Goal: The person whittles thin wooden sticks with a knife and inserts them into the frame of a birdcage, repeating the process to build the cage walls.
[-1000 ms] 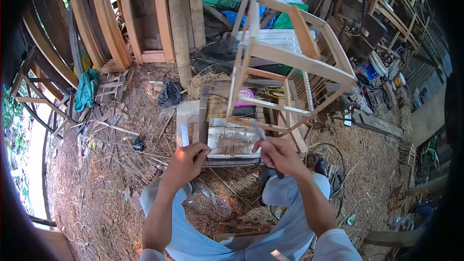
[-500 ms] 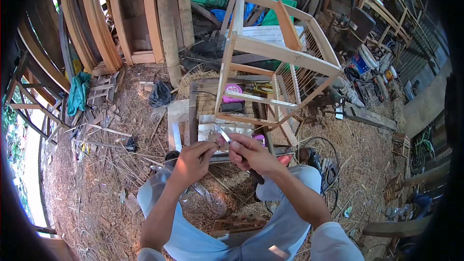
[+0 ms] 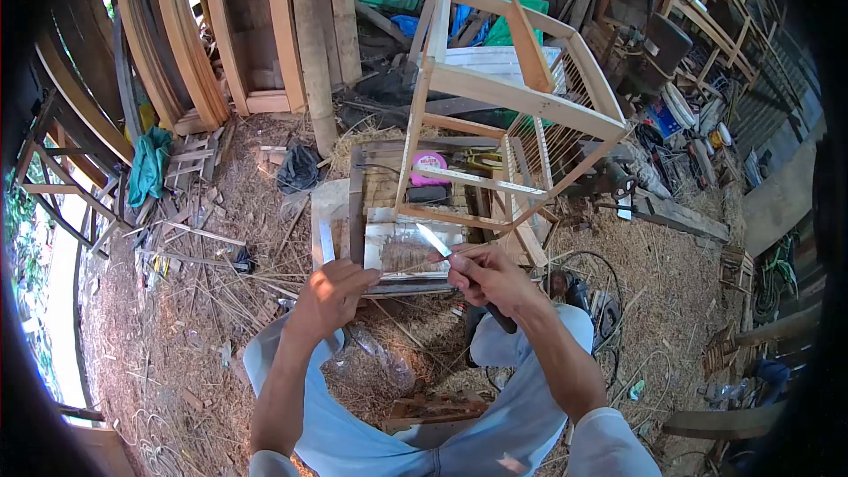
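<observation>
A knife (image 3: 434,241) with a pale blade and dark handle is in my right hand (image 3: 490,281), its blade pointing up and left over the low wooden bench (image 3: 356,203). To the left, my left hand (image 3: 334,293) is closed near the bench's front edge; whatever its fingers hold, if anything, is too small to make out. Just beyond this hand, another flat blade-like piece (image 3: 327,240) lies on a pale board. A wooden frame with thin slats (image 3: 521,102) rests tilted on the far part of the bench, beside a pink round container (image 3: 430,168).
Curved wooden pieces (image 3: 225,26) lean at the back left. A green cloth (image 3: 148,165) hangs at the left. Black cables and a power tool (image 3: 601,309) lie right of my knee. A black plastic bag (image 3: 299,170) sits on the shavings-covered floor.
My hands have moved apart, the left one leftward and the right one rightward with the knife. The view has shifted slightly.
</observation>
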`<action>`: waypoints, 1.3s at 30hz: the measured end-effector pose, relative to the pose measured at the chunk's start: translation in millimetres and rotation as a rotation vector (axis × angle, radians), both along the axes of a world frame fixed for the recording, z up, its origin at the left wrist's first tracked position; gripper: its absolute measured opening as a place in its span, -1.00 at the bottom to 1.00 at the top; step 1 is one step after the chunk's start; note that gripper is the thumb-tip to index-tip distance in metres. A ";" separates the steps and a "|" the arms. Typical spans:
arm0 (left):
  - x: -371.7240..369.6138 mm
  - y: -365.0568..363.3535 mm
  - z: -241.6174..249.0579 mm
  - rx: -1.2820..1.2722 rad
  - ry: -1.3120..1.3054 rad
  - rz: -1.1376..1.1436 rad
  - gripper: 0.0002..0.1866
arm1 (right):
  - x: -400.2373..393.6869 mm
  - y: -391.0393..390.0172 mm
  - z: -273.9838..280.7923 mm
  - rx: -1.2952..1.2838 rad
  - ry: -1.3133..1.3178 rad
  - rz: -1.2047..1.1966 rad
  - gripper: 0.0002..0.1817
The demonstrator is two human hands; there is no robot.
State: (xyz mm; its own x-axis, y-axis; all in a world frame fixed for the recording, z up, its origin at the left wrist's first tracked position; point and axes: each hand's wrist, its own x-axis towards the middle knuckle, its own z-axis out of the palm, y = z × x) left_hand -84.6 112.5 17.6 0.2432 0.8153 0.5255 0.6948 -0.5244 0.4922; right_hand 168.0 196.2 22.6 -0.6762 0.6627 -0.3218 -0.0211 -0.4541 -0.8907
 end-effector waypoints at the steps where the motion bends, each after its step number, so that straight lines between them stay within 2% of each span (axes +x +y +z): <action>1: -3.0 -1.3 0.8 0.006 0.006 -0.007 -0.82 | 0.2 -1.3 -0.7 0.027 -0.079 -0.100 -0.68; 2: -16.2 -4.4 -2.0 0.009 0.008 -0.011 -0.82 | 1.8 -1.5 -0.6 0.055 -0.160 -0.203 -0.67; 4: -49.1 -13.0 -10.7 -0.098 -0.083 0.334 -0.83 | 35.5 13.0 4.7 0.102 -0.158 -0.230 -0.67; 5: -47.3 -10.1 -16.4 -0.083 -0.089 0.339 -0.83 | 47.7 23.0 9.6 0.159 -0.160 -0.253 -0.67; 6: -42.2 -8.0 -19.7 -0.146 -0.116 0.304 -0.85 | 38.9 14.8 11.0 0.195 -0.282 -0.163 -0.67; 7: -37.8 -5.2 -20.2 -0.213 -0.134 0.266 -0.87 | 31.0 6.6 18.4 0.127 -0.168 0.005 -0.71; 8: -29.9 -1.3 -20.1 -0.174 0.007 0.238 -0.90 | 23.5 5.5 14.9 0.155 -0.141 0.108 -0.70; 9: -22.7 -0.6 -18.7 -0.181 0.014 0.236 -0.90 | 16.7 2.9 9.3 0.178 -0.115 0.209 -0.68; 12: 1.4 1.2 -6.2 -0.316 -0.193 0.226 -0.90 | -3.6 3.3 2.9 0.073 -0.123 0.076 -0.64; 15: 20.9 9.5 -17.7 -0.168 -0.211 0.231 -0.90 | -21.1 -0.1 -17.8 0.185 -0.121 0.012 -0.65; 17: 31.6 10.6 -18.6 -0.244 -0.214 0.239 -0.89 | -24.1 -4.7 -19.7 0.092 -0.105 0.056 -0.64; 19: 40.7 10.9 -25.1 -0.073 -0.172 0.191 -0.89 | -31.0 -17.5 -13.7 0.061 -0.087 0.003 -0.64; 21: 46.8 6.3 -21.7 -0.085 -0.126 0.155 -0.88 | -30.5 -18.0 -16.3 -0.035 0.010 -0.052 -0.62; 23: 50.5 2.2 -15.8 -0.032 -0.067 0.166 -0.85 | -25.6 -8.3 -20.9 -0.135 0.091 0.054 -0.60; 26: 40.0 -1.8 -10.0 0.010 0.051 0.094 -0.81 | -22.7 -10.8 -16.4 -0.039 0.050 0.049 -0.66; 28: 28.3 -1.1 -17.6 0.049 0.033 0.084 -0.80 | -18.5 -6.7 -21.8 0.018 -0.002 0.032 -0.67; 30: 5.4 -5.4 -20.4 0.086 0.015 0.072 -0.79 | -0.7 11.1 -34.1 -0.057 -0.147 -0.330 -0.68; 32: -24.0 -11.4 -16.5 0.063 0.138 0.299 -0.78 | 31.4 29.1 -10.0 -0.016 -0.022 -0.484 -0.66; 33: -25.6 -9.7 -19.4 0.068 0.139 0.306 -0.78 | 42.0 34.0 -4.1 -0.058 0.111 -0.426 -0.70; 35: -27.1 -3.7 -28.1 0.083 0.063 0.268 -0.81 | 37.9 26.8 -3.9 -0.190 0.092 -0.381 -0.67; 36: -13.9 -3.5 -20.5 -0.122 0.049 0.286 -0.82 | 32.1 18.7 -0.9 -0.189 0.094 -0.377 -0.67; 38: -0.1 -1.7 -21.7 -0.174 -0.004 0.263 -0.83 | 13.2 -1.5 1.5 -0.081 -0.028 0.083 -0.60; 39: 4.1 -1.2 -21.9 -0.222 -0.057 0.238 -0.85 | 1.2 -8.6 -3.2 -0.084 -0.027 0.085 -0.60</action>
State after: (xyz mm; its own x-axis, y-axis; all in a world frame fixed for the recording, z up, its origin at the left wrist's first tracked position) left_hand -80.5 111.3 -4.3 0.0072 0.9419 0.3359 0.7528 -0.2262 0.6181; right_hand 169.3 187.5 19.4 -0.7191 0.5736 -0.3923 0.0439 -0.5260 -0.8494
